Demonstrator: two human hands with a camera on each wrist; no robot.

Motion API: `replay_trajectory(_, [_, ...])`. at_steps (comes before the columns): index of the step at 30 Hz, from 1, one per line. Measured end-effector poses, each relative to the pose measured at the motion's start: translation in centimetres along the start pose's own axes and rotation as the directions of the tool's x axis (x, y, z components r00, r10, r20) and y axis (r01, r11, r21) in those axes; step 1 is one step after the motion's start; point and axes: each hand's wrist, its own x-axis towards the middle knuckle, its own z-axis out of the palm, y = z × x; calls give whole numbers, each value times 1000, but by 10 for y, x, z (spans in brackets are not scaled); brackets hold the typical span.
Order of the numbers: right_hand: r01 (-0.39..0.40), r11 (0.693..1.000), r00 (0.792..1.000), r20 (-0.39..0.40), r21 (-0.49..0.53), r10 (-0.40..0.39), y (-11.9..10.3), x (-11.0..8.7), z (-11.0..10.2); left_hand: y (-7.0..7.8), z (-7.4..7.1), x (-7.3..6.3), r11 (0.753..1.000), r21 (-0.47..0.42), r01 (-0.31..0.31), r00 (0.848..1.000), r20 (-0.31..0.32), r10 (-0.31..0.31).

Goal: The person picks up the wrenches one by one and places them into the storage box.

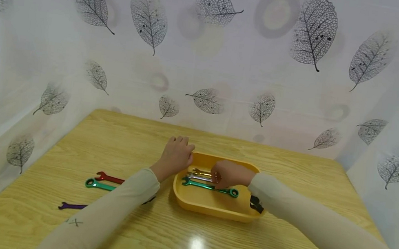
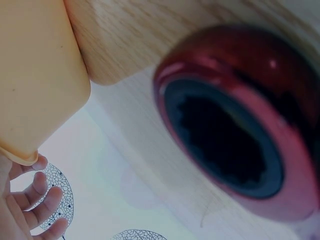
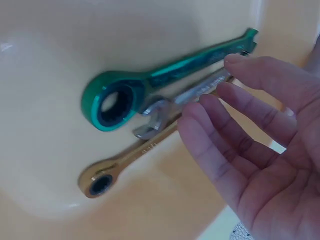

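Note:
My left hand (image 1: 176, 154) grips the back left corner of a yellow tray (image 1: 208, 212), its fingers around the rim in the left wrist view. My right hand (image 1: 230, 174) is inside the tray, over the wrenches, with fingers loosely bent. In the right wrist view its fingertips overlap the silver wrench (image 3: 200, 90), with thumb and fingers apart. A green ratcheting wrench (image 3: 117, 102) lies on one side of the silver one and a gold ratcheting wrench (image 3: 100, 182) on the other. All three lie roughly side by side on the tray floor.
Left of the tray, a red wrench (image 1: 110, 178), a green wrench (image 1: 98, 185) and a purple wrench (image 1: 72, 206) lie on the wooden table (image 1: 139, 134), partly hidden by my left sleeve. The red wrench's ring end (image 2: 280, 200) looms close in the left wrist view. Leaf-patterned sheeting (image 1: 224, 70) encloses the table.

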Motion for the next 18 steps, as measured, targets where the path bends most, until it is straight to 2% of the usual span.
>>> replay_trajectory(10, [-84,996,996,-6,-15,84,-6,-21,-24,0,3,0,1000,6,-11,1000,-28,12])
replay_trajectory(18, [-100,995,987,-126,-23,96,4,-48,-47,0,0,0,1000,-16,-16,1000,-27,16])
